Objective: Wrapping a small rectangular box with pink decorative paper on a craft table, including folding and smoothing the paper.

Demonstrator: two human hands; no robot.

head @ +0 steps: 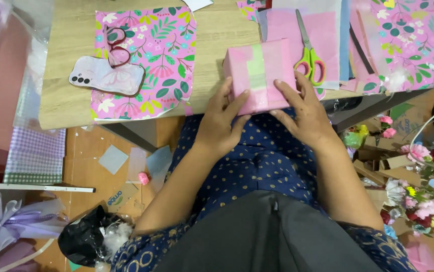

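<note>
Box: pink wrapped box (257,75), a pale green strip down its middle, lying at the near edge of the table (71,100), right under both your hands.
Left hand: your left hand (220,123) lies flat on the near left part of the box, fingers spread and pressed down on the paper; nothing is pinched.
Right hand: your right hand (305,113) rests on the near right part of the box, fingers stretched forward and apart, palm hanging over the table edge; it presses, it does not grasp.
Between the hands: the green strip and a bare patch of pink wrap show in the gap.
Scissors: green-handled scissors (308,53) lie just beyond your right fingertips, blades pointing away from you, on pale pink sheets (322,30).
Flowered paper: pink flowered paper (156,55) lies well to the left of your left hand, flat on the table.
Phone: phone (107,76) in a pale case sits face down on that flowered paper, farther left.
Red loop: a dark red loop (117,48) of cord or ribbon lies just beyond the phone; you cannot tell which.
More flowered paper: a second pink flowered sheet (408,40) lies far to the right of your right hand.
Floor, right: loose artificial flowers (423,191) and cardboard scraps below your right forearm.
Floor, left: black bag (83,239) beside your left elbow.
</note>
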